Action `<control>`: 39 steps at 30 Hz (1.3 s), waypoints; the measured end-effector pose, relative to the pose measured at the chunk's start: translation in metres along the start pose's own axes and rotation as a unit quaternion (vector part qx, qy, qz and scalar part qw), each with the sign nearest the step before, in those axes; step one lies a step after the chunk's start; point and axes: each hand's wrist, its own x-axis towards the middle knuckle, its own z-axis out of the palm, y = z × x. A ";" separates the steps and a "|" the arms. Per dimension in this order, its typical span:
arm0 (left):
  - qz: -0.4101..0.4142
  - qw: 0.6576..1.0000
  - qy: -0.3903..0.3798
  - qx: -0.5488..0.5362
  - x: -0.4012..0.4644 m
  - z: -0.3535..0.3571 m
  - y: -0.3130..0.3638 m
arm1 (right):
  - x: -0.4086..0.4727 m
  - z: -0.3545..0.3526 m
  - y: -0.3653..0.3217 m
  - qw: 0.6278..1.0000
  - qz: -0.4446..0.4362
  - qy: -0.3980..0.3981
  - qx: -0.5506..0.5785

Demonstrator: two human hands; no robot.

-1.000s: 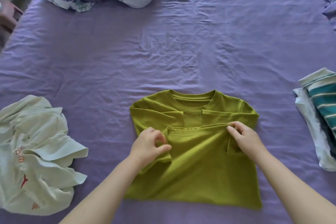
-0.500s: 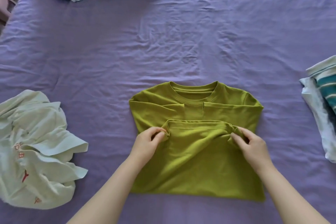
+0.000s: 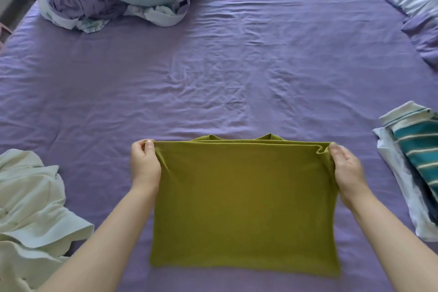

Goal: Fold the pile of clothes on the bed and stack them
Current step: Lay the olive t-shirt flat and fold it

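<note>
While the left hand (image 3: 145,166) and right hand (image 3: 346,168) each pinch a far corner of the olive-green cotton T-shirt (image 3: 244,204) lying near-centre on the purple bedsheet (image 3: 237,66), they should probably lay that edge level onto the collar, keeping corners square.

Both hands pinch green shirt (image 3: 244,204) fold corners.
</note>
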 end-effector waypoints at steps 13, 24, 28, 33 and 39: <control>0.260 0.852 -0.182 0.416 -0.053 0.063 -0.054 | 0.000 0.028 0.047 0.942 -0.067 0.014 -0.328; 0.308 0.834 -0.221 0.401 -0.032 0.118 -0.015 | 0.016 0.019 0.048 0.974 -0.049 0.055 -0.216; 0.314 0.856 -0.203 0.356 -0.032 0.113 -0.015 | 0.020 0.021 0.053 0.969 -0.053 0.046 -0.237; 0.355 0.848 -0.186 0.347 -0.033 0.108 -0.020 | 0.020 0.020 0.057 0.963 -0.067 0.042 -0.258; 0.431 0.801 -0.183 0.372 -0.030 0.110 -0.010 | 0.017 0.024 0.055 0.964 -0.066 0.062 -0.248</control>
